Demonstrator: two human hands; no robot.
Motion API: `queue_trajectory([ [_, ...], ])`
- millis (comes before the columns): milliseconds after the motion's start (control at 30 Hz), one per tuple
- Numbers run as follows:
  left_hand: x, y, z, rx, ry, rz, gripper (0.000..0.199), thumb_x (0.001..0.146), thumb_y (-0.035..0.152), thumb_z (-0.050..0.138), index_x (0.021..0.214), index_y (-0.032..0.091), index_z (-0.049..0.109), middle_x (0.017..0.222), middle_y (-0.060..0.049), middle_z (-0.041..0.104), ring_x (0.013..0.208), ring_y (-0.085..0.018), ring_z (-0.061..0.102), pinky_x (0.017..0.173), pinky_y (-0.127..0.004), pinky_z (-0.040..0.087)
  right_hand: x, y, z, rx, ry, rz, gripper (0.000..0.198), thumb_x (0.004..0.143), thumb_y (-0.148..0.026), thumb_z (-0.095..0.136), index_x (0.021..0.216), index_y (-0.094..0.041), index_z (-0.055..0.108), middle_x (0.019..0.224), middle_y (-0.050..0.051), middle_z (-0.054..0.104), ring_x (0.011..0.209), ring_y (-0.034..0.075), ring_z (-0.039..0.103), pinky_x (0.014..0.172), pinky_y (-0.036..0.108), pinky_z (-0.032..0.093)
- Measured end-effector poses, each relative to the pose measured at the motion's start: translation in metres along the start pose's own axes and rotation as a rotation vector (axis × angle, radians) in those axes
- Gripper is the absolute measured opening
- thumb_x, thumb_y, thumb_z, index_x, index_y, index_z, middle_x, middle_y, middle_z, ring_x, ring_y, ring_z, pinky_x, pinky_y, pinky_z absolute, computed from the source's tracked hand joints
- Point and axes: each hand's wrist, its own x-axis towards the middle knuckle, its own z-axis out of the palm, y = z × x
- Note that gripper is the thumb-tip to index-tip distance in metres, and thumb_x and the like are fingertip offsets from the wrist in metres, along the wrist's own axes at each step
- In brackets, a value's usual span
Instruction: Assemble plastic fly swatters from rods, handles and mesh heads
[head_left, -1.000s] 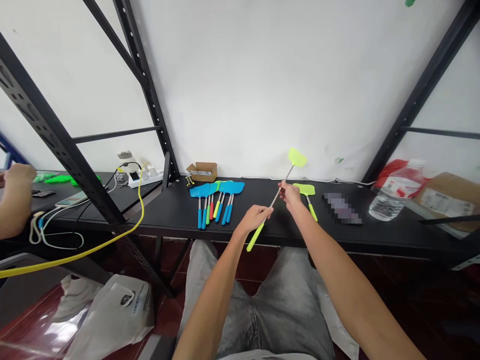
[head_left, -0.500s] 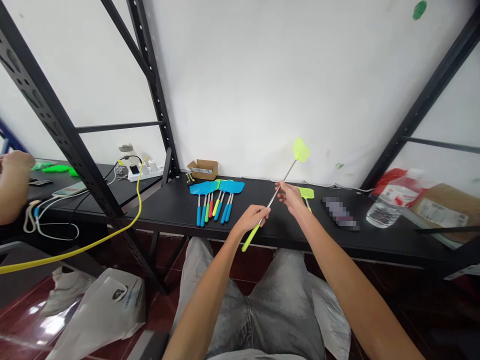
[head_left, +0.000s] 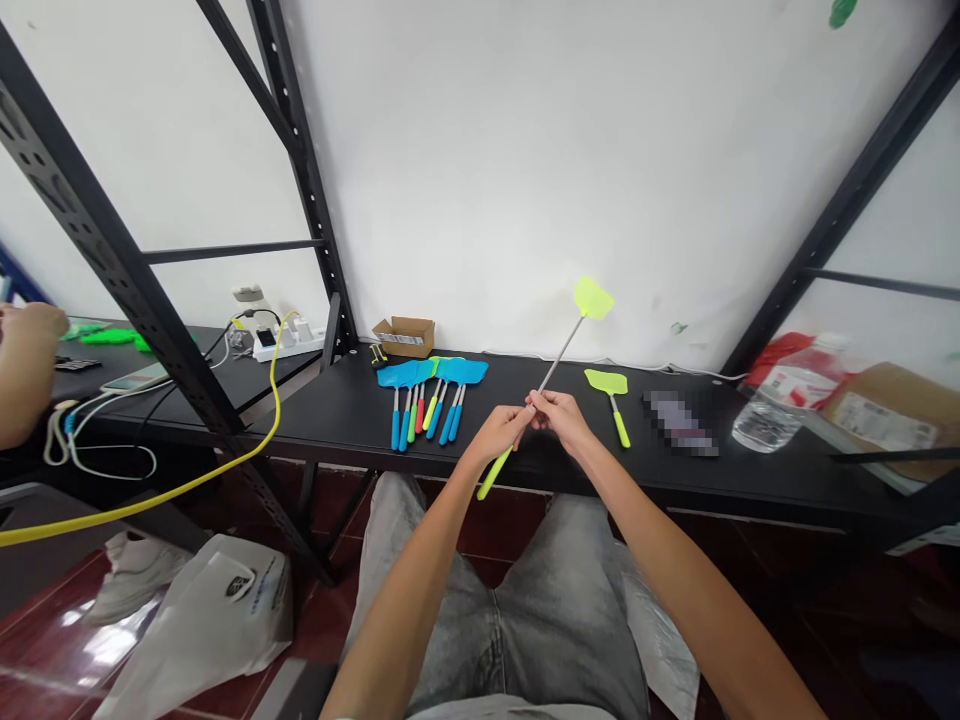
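A yellow-green fly swatter (head_left: 561, 352) with a long metal rod slants up and away over the table, its head raised near the wall. My left hand (head_left: 504, 432) is closed around it just above the grip. Close beside it, my right hand (head_left: 559, 418) pinches the rod, and the two hands nearly touch. A second yellow-green fly swatter (head_left: 618, 416), with a short rod, lies to the right of my right hand. Left of my hands, several fly swatters (head_left: 431, 385) lie in a fanned pile, mostly blue-headed, with blue, green, red and yellow grips.
On the black table (head_left: 330, 410) stand an open cardboard box (head_left: 405, 337), a blurred dark item (head_left: 681, 424), a water bottle (head_left: 784, 400) and a brown package (head_left: 892, 420). A yellow cable (head_left: 217, 470) crosses at left, near another person's arm (head_left: 26, 365). Black metal posts frame both sides.
My right hand has slid down the rod toward my left hand. The held fly swatter has shifted slightly left, and the short one on the table is now fully uncovered.
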Motion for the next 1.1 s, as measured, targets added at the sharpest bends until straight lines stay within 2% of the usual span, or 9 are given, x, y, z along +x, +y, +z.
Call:
queue_trajectory([
  [133,0.000,-0.002,-0.001,0.034,0.001,-0.006,0.058,0.093,0.063,0.038,0.066,0.015,0.058,0.042,0.004,0.046,0.043,-0.009,0.041,0.051,-0.022,0.033,0.000,0.002,0.000,0.005,0.019,0.002,0.044,0.070,-0.059,0.075,0.076,-0.016,0.068,0.055,0.000,0.058,0.047,0.010,0.049,0.045,0.022,0.034],
  [267,0.001,-0.004,-0.002,0.018,-0.010,-0.008,0.055,0.093,0.060,0.037,0.071,0.015,0.059,0.041,0.004,0.047,0.040,-0.009,0.041,0.050,-0.021,0.033,0.001,0.005,0.003,0.021,0.038,0.014,0.045,0.069,-0.060,0.074,0.074,-0.016,0.068,0.056,0.001,0.060,0.048,0.011,0.053,0.044,0.022,0.034],
  [500,0.003,-0.003,-0.002,0.009,-0.038,-0.068,0.052,0.093,0.059,0.039,0.065,0.017,0.053,0.041,0.004,0.049,0.038,-0.009,0.043,0.048,-0.022,0.032,0.003,0.011,0.003,-0.030,0.093,0.032,0.045,0.070,-0.061,0.073,0.074,-0.016,0.069,0.060,0.004,0.063,0.052,0.013,0.057,0.042,0.021,0.034],
  [700,0.002,0.002,-0.001,-0.027,-0.013,-0.096,0.051,0.093,0.057,0.040,0.070,0.015,0.059,0.038,0.004,0.046,0.037,-0.009,0.042,0.050,-0.022,0.034,-0.002,0.002,0.005,-0.049,0.013,-0.018,0.044,0.073,-0.061,0.071,0.074,-0.017,0.068,0.051,0.000,0.057,0.049,0.012,0.053,0.044,0.022,0.034],
  [867,0.002,0.000,-0.001,-0.030,-0.013,-0.055,0.054,0.094,0.059,0.038,0.071,0.015,0.060,0.037,0.004,0.046,0.036,-0.009,0.039,0.048,-0.022,0.031,-0.004,0.000,0.006,-0.053,-0.005,-0.021,0.045,0.074,-0.062,0.069,0.074,-0.018,0.068,0.050,0.000,0.057,0.048,0.011,0.051,0.045,0.022,0.034],
  [1100,0.005,-0.005,0.001,-0.001,-0.002,-0.072,0.051,0.094,0.056,0.037,0.061,0.018,0.048,0.037,0.004,0.046,0.036,-0.009,0.041,0.049,-0.023,0.033,0.002,0.009,0.015,0.041,0.111,0.046,0.042,0.069,-0.060,0.072,0.071,-0.018,0.066,0.052,0.002,0.059,0.047,0.014,0.056,0.040,0.022,0.030],
])
